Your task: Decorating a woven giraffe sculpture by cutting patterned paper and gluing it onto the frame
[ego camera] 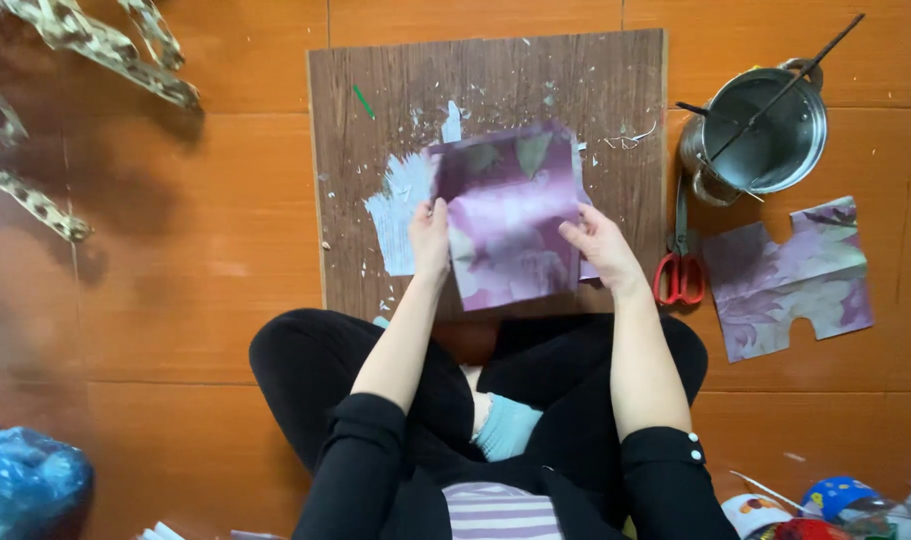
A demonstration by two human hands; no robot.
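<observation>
Two hands on one sheet: my left hand (430, 238) pinches the left edge of the purple flowered paper (510, 225), thumb on top and fingers curled under, while my right hand (597, 240) grips its right edge the same way. Both are closed on the paper, holding it slightly lifted and tilted above the brown wooden board (395, 110), which lies on the orange floor (195, 270) in front of my crossed legs. Holding it at opposite edges keeps the sheet taut and flat enough for me to see its whole face.

Under the paper, a pale scrap of white paper (400, 215) sticks out to the left, lying flat on the board. Small white shreds are scattered across the board's upper half, along with a tiny green sliver (362, 100) near the top left.

Just off the board's right edge lie red-handled scissors (680, 270), blades pointing away from me, within easy reach of my right hand. Beyond them stands a metal pot (765, 135) with a thin dark stick resting across its rim. A second piece of purple flowered paper, notched (785, 275), lies flat on the floor to the right, well apart from the one I hold. A blue plastic bag (25, 480) sits at the lower left.
</observation>
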